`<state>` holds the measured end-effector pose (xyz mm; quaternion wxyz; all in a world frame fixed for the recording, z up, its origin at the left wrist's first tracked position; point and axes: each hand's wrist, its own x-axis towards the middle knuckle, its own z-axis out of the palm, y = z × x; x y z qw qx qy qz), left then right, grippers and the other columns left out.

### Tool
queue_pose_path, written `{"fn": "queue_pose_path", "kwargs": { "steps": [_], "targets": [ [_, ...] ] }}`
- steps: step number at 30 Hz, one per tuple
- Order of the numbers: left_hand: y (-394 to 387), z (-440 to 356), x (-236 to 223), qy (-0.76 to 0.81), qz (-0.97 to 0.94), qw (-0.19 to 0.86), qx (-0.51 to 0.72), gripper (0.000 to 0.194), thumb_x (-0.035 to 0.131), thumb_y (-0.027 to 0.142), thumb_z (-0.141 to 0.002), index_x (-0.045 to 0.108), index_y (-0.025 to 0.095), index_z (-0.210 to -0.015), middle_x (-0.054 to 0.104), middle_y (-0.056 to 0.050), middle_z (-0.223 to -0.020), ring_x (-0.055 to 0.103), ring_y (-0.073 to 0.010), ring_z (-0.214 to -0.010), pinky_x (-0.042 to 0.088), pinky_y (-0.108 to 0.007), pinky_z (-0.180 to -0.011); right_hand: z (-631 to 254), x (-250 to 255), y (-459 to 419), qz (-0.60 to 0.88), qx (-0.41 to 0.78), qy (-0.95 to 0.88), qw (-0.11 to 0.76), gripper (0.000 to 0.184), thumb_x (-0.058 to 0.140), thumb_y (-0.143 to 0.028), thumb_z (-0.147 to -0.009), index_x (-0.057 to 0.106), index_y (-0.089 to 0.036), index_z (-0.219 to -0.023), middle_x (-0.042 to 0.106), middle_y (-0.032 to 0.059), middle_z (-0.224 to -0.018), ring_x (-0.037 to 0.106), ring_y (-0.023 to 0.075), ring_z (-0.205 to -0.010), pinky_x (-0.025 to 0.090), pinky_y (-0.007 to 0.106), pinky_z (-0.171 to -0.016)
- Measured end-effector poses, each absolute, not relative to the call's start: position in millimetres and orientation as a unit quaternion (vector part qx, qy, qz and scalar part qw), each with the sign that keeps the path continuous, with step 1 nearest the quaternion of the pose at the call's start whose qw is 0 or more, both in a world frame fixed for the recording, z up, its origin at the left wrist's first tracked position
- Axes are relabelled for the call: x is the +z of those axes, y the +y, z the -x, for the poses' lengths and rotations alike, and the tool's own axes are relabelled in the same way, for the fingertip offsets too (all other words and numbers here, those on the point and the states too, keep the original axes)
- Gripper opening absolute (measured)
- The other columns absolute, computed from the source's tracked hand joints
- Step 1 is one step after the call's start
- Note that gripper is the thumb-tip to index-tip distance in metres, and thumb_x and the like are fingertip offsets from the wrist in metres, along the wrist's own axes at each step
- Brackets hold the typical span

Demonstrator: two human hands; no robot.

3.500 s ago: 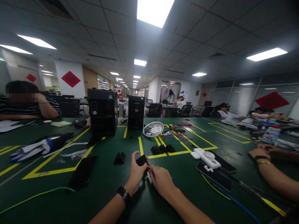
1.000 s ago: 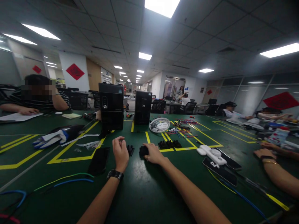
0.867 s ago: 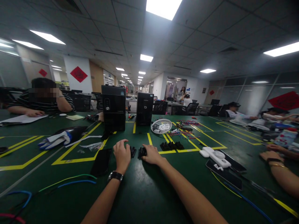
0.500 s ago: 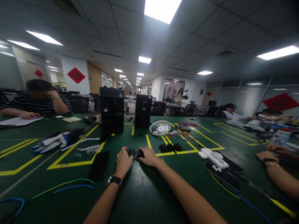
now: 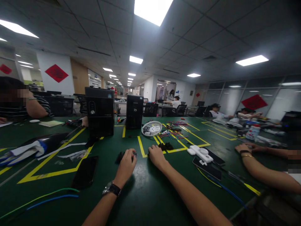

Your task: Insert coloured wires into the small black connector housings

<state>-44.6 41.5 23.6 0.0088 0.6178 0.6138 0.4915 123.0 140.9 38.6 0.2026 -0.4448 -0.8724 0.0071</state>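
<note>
My left hand (image 5: 127, 162), a watch on its wrist, lies knuckles up on the green table (image 5: 145, 191) with its fingers curled over a cluster of small black plastic parts (image 5: 119, 157); part of the cluster shows at the hand's left side. My right hand (image 5: 156, 156) rests just to the right of it, by a yellow tape line (image 5: 141, 147), fingers bent down and away from me, so what is under them is hidden. A second group of black plastic parts (image 5: 166, 146) lies a little beyond the right hand, apart from it.
A black phone (image 5: 84, 172) and green and blue wires (image 5: 47, 197) lie at the left. Two black computer towers (image 5: 100, 111) and a white fan grille (image 5: 151, 128) stand behind. White devices (image 5: 199, 153) and phones (image 5: 207, 168) lie right, near a co-worker's forearm (image 5: 263, 174).
The view has swung right. My hands, pressed together on the black parts half a second ago, have drawn apart: the left stays on the parts, the right sits further right.
</note>
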Motion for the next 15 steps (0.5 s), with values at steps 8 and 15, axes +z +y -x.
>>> {"fn": "queue_pose_path", "kwargs": {
  "steps": [8,15],
  "targets": [
    [44.1,-24.1,18.5,0.465,-0.303,0.505,0.661,0.032,0.047,0.045,-0.086,0.049,0.021,-0.105,0.062,-0.007,-0.095,0.064,-0.0184,-0.074,0.054,-0.037,-0.065,-144.2,54.5,94.6,0.381,0.133,-0.867,0.290,0.026,0.056,-0.026,-0.086,0.060,-0.018,-0.110,0.067,0.0032,-0.098,0.062,0.0142,-0.089,0.048,0.023,-0.079],
    [30.2,-44.7,23.3,0.408,-0.208,0.607,0.650,0.030,0.043,0.039,-0.090,0.053,0.017,-0.108,0.069,-0.011,-0.085,0.066,-0.0187,-0.059,0.055,-0.034,-0.054,-212.4,73.9,43.1,0.328,0.090,-0.858,0.385,0.028,0.043,-0.012,-0.089,0.064,-0.022,-0.106,0.062,0.0055,-0.112,0.055,0.0175,-0.106,0.041,0.032,-0.094]
  ]
}}
